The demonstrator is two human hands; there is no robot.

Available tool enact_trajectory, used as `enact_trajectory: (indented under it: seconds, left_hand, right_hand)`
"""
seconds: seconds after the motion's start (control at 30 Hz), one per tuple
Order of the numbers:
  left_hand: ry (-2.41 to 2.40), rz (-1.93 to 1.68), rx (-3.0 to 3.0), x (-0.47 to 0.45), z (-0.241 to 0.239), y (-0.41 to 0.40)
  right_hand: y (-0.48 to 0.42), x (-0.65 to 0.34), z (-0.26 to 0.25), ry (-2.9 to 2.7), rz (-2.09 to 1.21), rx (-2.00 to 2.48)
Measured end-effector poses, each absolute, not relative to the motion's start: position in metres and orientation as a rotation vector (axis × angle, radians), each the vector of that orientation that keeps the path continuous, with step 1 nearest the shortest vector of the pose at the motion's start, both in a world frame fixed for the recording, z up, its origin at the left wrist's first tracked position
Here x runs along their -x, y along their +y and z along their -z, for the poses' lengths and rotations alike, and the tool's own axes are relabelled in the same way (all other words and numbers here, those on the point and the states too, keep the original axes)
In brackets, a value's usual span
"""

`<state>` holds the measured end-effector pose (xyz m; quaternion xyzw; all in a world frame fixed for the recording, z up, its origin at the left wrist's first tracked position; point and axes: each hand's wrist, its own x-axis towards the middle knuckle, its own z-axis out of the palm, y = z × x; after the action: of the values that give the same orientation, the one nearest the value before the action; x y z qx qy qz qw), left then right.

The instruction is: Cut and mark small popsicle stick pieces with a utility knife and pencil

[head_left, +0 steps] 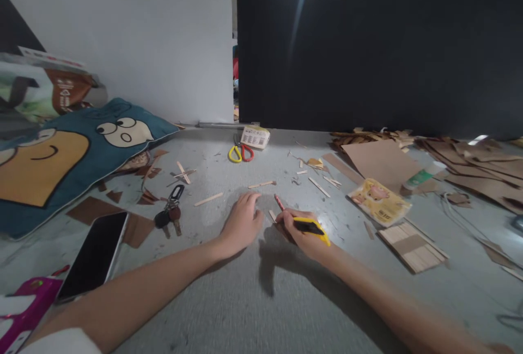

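My left hand [244,220] rests on the grey tabletop, fingers loosely bent, thumb apart, and nothing shows in its grasp. Just beyond its fingertips lies a wooden craft stick [262,184], and another craft stick [208,199] is off to its left. My right hand [304,234] is closed around a yellow and black utility knife [312,227]. From the same fingers a thin red patterned stick [279,202], perhaps a pencil, points forward and left. A short pale wooden piece [272,216] lies by those fingertips; its near end is hidden.
Scissors [241,153] and a small box [255,137] lie at the back. On the right are a yellow packet [379,201], a craft stick bundle [413,246], a glue stick [425,175] and brown cardboard [379,163]. Keys [168,216], a phone [93,256] and a blue cushion [81,158] occupy the left.
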<state>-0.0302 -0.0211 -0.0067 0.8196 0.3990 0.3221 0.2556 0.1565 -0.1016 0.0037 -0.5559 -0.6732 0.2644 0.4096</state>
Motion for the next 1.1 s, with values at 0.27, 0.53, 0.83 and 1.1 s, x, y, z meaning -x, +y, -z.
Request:
enact_trajectory:
  seconds: [0.27,0.53,0.83,1.1]
  left_hand:
    - [0.874,-0.807,-2.349,0.030,0.006,-0.021]
    - [0.890,-0.819,-2.223,0.029,-0.001,-0.021]
    - [0.894,-0.804,-1.929,0.029,-0.005,-0.023]
    - [0.879,-0.835,-1.853,0.029,-0.007,-0.023]
  right_hand:
    - [-0.108,-0.162,-0.014,-1.722,-0.568,1.440]
    - [-0.110,-0.170,-0.005,-1.626,-0.582,1.413]
    - [-0.112,-0.168,-0.012,-1.676,-0.579,1.386]
    - [-0.114,-0.164,-0.013,-1.552,-0.725,1.421]
